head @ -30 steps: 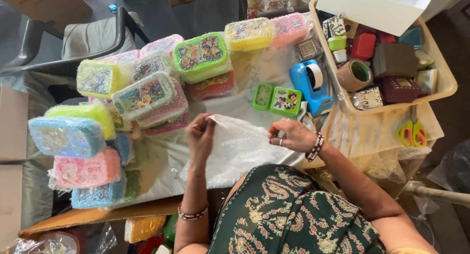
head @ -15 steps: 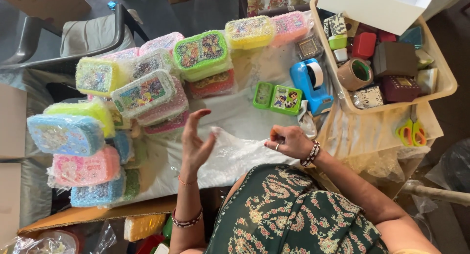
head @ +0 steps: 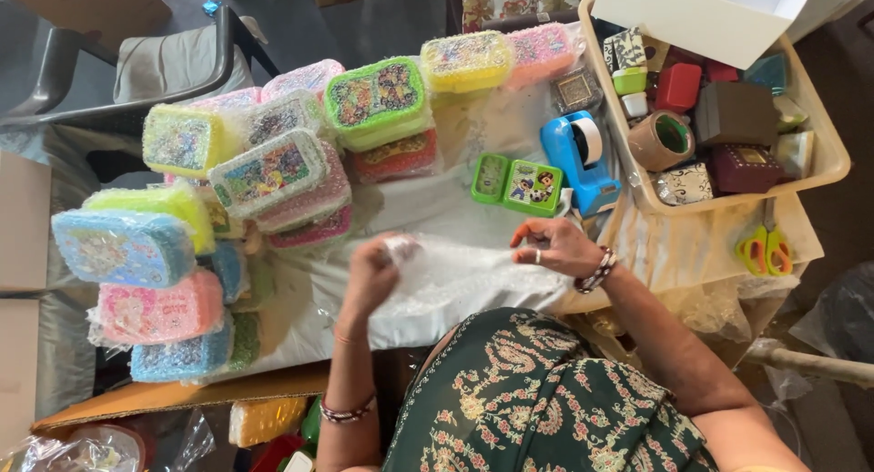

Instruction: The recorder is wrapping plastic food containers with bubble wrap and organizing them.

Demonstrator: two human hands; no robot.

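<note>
A sheet of clear bubble wrap (head: 455, 285) lies on the table in front of me. My left hand (head: 375, 274) is closed on its left corner and lifts it a little. My right hand (head: 557, 246), with a ring and a beaded bracelet, pinches the sheet's right edge. Just beyond my hands sits a small green lunch box (head: 519, 182) with a cartoon lid, bare of wrap.
Several bubble-wrapped lunch boxes (head: 273, 172) are piled to the left and back of the table. A blue tape dispenser (head: 581, 158) stands by a beige basket (head: 833, 162) of small boxes and a tape roll. Scissors (head: 765, 249) lie to the right. A chair (head: 173, 67) stands behind.
My left hand opened wide half a second ago and has now closed on the bubble wrap's left corner. The right hand stayed on the right edge.
</note>
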